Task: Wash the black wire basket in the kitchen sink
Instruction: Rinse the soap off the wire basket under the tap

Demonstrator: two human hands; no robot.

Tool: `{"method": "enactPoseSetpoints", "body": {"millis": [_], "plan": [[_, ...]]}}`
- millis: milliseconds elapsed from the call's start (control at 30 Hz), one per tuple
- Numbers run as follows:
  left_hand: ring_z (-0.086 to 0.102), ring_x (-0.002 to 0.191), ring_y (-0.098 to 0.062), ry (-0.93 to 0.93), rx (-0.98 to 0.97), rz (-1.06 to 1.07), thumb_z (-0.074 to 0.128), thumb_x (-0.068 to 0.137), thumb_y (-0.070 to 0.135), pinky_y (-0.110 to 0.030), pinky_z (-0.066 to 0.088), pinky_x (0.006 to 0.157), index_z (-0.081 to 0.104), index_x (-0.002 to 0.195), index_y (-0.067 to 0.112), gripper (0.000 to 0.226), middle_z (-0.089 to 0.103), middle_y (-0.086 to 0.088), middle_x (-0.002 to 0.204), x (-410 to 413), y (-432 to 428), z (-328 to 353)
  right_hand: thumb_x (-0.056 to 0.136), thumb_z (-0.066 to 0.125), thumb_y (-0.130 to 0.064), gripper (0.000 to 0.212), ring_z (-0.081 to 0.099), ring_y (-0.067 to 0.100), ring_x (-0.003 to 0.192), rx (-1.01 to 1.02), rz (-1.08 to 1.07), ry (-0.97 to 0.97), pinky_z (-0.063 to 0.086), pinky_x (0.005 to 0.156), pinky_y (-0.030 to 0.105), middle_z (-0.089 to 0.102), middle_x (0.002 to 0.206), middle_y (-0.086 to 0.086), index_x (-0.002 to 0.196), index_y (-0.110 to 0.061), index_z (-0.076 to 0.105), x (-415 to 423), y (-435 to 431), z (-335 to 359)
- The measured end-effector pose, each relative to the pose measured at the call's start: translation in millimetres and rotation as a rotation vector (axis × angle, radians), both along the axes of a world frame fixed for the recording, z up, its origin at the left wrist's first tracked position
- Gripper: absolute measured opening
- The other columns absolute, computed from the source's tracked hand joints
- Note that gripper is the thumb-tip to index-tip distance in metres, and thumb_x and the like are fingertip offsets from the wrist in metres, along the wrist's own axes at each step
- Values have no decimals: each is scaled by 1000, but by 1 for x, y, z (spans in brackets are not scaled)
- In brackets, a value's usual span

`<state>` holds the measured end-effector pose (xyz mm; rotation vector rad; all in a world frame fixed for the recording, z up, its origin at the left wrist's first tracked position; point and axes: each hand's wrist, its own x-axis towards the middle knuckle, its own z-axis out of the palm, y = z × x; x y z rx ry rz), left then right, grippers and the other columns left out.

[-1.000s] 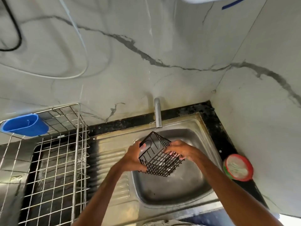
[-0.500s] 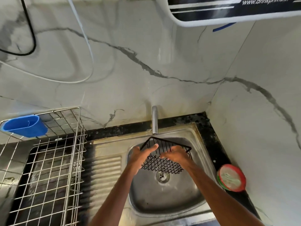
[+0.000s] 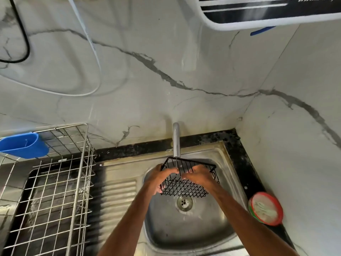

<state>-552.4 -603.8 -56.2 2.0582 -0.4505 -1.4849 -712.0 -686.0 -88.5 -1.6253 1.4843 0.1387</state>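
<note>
Since a second ago the black wire basket (image 3: 186,179) has tipped flatter, open side toward the tap (image 3: 176,140). Both hands, left (image 3: 160,179) and right (image 3: 200,177), grasp it above the sink (image 3: 224,226) drain; running water seems faint, blurred.

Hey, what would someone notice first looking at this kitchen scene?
Both hands, left and right, grip a black wire basket under the tap, above the steel sink. A silver wire rack with a blue cup stands left; a red-rimmed round tub sits right.
</note>
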Motion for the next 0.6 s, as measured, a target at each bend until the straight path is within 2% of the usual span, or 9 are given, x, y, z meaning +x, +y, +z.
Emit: {"method": "enactPoseSetpoints", "body": {"millis": [67,133,167,233,300,367,500,533,600], "plan": [[61,109,-35,4,-49,29,88,78,37,-59,56,98,57,91,34,34,59,2,103,2,0,-2,73,79,-56,41,58,9,61,-28,13,-29,46,58,24,66,74,-5,81,-18,68,1,-2,-6],[62,101,-28,11,-73,51,89,77,35,-51,57,90,60,95,34,34,62,1,102,4,-2,-4,75,74,-63,45,48,8,56,-122,23,-47,39,54,22,57,70,-6,77,-20,63,2,2,-7],[62,98,-26,14,-81,60,89,77,35,-48,56,86,60,94,34,33,63,1,100,5,-3,-5,75,70,-69,52,52,9,66,-204,36,-20,43,59,23,58,80,-5,88,-19,65,2,5,-9],[61,100,-29,24,-90,75,88,80,38,-47,54,82,61,93,33,30,63,3,98,7,-6,-8,84,60,-70,70,55,20,115,-378,123,106,50,94,37,56,126,5,129,-16,57,2,12,-14],[60,102,-31,25,-82,83,87,79,47,-47,56,80,62,103,32,38,63,4,104,8,-7,-10,98,44,-62,76,19,27,152,-443,221,78,27,121,49,20,165,12,156,-14,30,5,19,-12],[62,100,-30,-6,-63,68,85,79,57,-45,60,77,63,123,33,54,63,2,116,8,-6,-10,105,27,-56,69,-4,18,156,-375,304,-136,9,127,47,-1,170,4,161,-19,13,12,26,2],[70,107,-35,7,-58,51,78,87,57,-43,65,68,63,139,27,62,68,-6,129,10,-3,-9,108,24,-49,60,-5,5,154,-262,333,-364,-4,126,33,4,169,-4,162,-24,11,22,47,10],[71,102,-32,0,-54,30,76,89,56,-40,64,63,62,141,26,62,69,-6,129,11,-3,-8,108,23,-51,62,-5,1,153,-243,317,-395,-5,126,31,3,169,-7,162,-24,9,22,50,7],[70,90,-23,-49,-61,-23,74,92,53,-38,63,65,63,140,26,56,70,4,109,13,0,-9,105,13,-61,67,-9,-4,151,-266,378,-390,-10,124,32,-3,168,-12,162,-28,3,18,48,2]]}}
